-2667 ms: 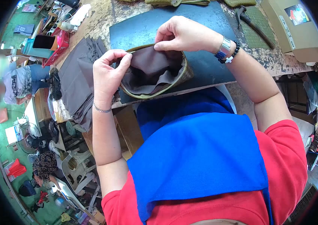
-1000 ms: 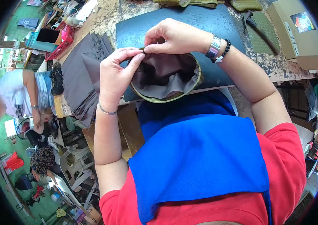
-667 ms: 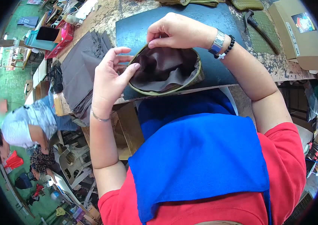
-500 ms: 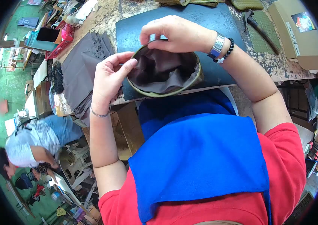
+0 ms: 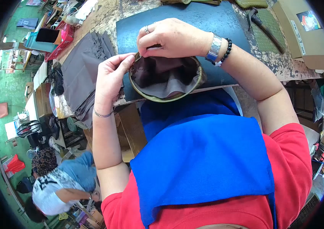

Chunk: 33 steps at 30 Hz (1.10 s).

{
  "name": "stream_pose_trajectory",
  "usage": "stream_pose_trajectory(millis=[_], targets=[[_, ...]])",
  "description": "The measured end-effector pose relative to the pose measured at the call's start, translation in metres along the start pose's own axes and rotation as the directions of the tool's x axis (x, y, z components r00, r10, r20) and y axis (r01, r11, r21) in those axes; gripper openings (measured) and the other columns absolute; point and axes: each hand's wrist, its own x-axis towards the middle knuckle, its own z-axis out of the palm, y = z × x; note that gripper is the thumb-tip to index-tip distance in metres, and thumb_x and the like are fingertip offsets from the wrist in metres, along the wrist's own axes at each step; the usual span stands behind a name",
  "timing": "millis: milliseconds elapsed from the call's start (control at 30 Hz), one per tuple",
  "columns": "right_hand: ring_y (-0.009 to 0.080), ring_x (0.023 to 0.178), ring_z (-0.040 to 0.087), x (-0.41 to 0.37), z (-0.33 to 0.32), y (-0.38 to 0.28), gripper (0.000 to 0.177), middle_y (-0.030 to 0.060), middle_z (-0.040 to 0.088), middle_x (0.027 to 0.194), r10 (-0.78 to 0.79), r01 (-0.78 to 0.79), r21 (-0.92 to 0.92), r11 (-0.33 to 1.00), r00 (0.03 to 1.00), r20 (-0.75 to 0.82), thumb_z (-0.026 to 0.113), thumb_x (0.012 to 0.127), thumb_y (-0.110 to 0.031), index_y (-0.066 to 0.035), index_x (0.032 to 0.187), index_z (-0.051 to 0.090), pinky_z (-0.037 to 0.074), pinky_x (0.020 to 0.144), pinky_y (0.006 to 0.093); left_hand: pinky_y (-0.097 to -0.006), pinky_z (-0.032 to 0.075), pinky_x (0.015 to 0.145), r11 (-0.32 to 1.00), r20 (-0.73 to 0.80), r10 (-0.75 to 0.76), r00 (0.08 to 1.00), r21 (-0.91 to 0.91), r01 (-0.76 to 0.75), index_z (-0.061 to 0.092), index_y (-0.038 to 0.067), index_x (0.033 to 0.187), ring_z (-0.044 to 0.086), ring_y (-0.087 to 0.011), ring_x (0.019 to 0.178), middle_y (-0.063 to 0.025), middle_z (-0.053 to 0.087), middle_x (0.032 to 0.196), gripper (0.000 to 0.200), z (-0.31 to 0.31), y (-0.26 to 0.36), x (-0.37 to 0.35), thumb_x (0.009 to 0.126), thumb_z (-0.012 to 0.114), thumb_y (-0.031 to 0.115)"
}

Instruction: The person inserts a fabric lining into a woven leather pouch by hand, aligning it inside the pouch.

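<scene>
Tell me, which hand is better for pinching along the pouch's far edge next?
Probably the right hand: it is over the far side of the pouch, curled as for a pinch. The left hand pinches the pouch's left end, so it could steady it.

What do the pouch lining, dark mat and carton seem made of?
Pouch lining: probably thin fabric, dull brown, given soft creases. Dark mat: perhaps rubber or plastic; its scuffed sheen leaves it open. Carton: likely cardboard, matte tan, with crisp folds.

lined pouch point(image 5: 166, 81), underside hidden
</scene>
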Motion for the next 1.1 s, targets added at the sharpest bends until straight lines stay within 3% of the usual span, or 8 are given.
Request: stream_pose_trajectory(millis=[133, 267, 400, 500, 533, 667, 867, 1100], targets=[[0.0294, 0.089, 0.063, -0.001, 0.000, 0.003, 0.011, 0.0080, 0.064, 0.101, 0.029, -0.035, 0.126, 0.991, 0.999, 0.043, 0.068, 0.087, -0.016, -0.007, 0.091, 0.063, 0.050, 0.080, 0.0379, -0.0230, 0.050, 0.074, 0.987, -0.098, 0.139, 0.986, 0.097, -0.129, 0.072, 0.002, 0.095, 0.063, -0.0068, 0.080, -0.0052, 0.072, 0.089, 0.009, 0.014, 0.010, -0.004, 0.093, 0.064, 0.004], [0.0295, 0.092, 0.062, 0.000, 0.003, 0.007, 0.012, 0.0089, 0.064, 0.101, 0.056, -0.065, 0.188, 0.980, 0.997, 0.054, 0.067, 0.088, -0.015, -0.005, 0.092, 0.062, 0.049, 0.082, 0.0380, -0.0278, 0.053, 0.070, 0.628, 0.012, 0.540, 0.841, 0.660, -0.413, 0.068, 0.001, 0.092, 0.067, -0.0174, 0.073, -0.0108, 0.069, 0.084, 0.010, 0.029, 0.019, -0.012, 0.084, 0.063, -0.002], [0.0260, 0.089, 0.064, -0.001, -0.002, 0.008, 0.015, 0.0092, 0.066, 0.098, 0.035, -0.047, 0.187, 0.981, 0.997, 0.067, 0.068, 0.089, -0.017, -0.006, 0.097, 0.064, 0.050, 0.080, 0.0365, -0.0289, 0.054, 0.071, 0.666, 0.015, 0.478, 0.879, 0.646, -0.373, 0.069, 0.000, 0.090, 0.068, -0.0180, 0.075, -0.0109, 0.070, 0.084, 0.007, 0.031, 0.027, -0.017, 0.084, 0.066, -0.001], [0.0215, 0.084, 0.065, -0.003, -0.006, 0.011, 0.023, 0.0085, 0.070, 0.096, 0.232, -0.248, 0.260, 0.933, 0.968, 0.093, 0.069, 0.089, -0.019, -0.007, 0.108, 0.065, 0.052, 0.076, 0.0342, -0.0272, 0.054, 0.071, 0.747, -0.035, 0.457, 0.889, 0.558, -0.362, 0.069, -0.001, 0.089, 0.068, -0.0154, 0.074, -0.0099, 0.071, 0.085, 0.006, 0.023, 0.015, -0.012, 0.084, 0.069, 0.002], [0.0158, 0.078, 0.065, -0.004, -0.005, 0.015, 0.027, 0.0075, 0.072, 0.092, 0.251, -0.258, 0.239, 0.936, 0.966, 0.057, 0.070, 0.090, -0.023, -0.007, 0.112, 0.069, 0.053, 0.071, 0.0309, -0.0265, 0.054, 0.071, 0.777, -0.059, 0.441, 0.895, 0.524, -0.348, 0.068, -0.002, 0.088, 0.068, -0.0142, 0.074, -0.0092, 0.072, 0.085, 0.006, 0.023, 0.013, -0.012, 0.084, 0.070, 0.003], [0.0110, 0.069, 0.061, -0.007, -0.011, 0.016, 0.023, 0.0060, 0.070, 0.077, 0.315, -0.328, 0.259, 0.908, 0.945, 0.092, 0.072, 0.090, -0.026, -0.006, 0.100, 0.075, 0.051, 0.067, 0.0269, -0.0236, 0.053, 0.071, 0.872, -0.138, 0.333, 0.933, 0.422, -0.249, 0.068, -0.003, 0.084, 0.066, -0.0091, 0.073, -0.0068, 0.072, 0.085, 0.010, 0.024, 0.012, -0.011, 0.084, 0.072, 0.006], [0.0132, 0.064, 0.060, -0.007, -0.010, 0.018, 0.025, 0.0080, 0.069, 0.075, 0.260, -0.268, 0.222, 0.937, 0.963, 0.068, 0.071, 0.090, -0.026, -0.004, 0.100, 0.073, 0.050, 0.062, 0.0286, -0.0215, 0.050, 0.067, 0.884, -0.160, 0.229, 0.960, 0.446, -0.137, 0.068, -0.003, 0.080, 0.063, -0.0053, 0.069, -0.0039, 0.070, 0.075, 0.011, 0.024, 0.016, -0.005, 0.081, 0.071, 0.008], [0.0197, 0.069, 0.064, 0.000, 0.000, 0.022, 0.024, 0.0122, 0.070, 0.080, 0.195, -0.200, 0.124, 0.972, 0.979, 0.053, 0.072, 0.088, -0.025, -0.004, 0.098, 0.072, 0.052, 0.066, 0.0323, -0.0214, 0.048, 0.061, 0.873, -0.194, 0.201, 0.960, 0.480, -0.086, 0.067, -0.001, 0.076, 0.059, -0.0035, 0.063, -0.0010, 0.066, 0.067, 0.011, 0.025, 0.015, 0.001, 0.079, 0.070, 0.009]])
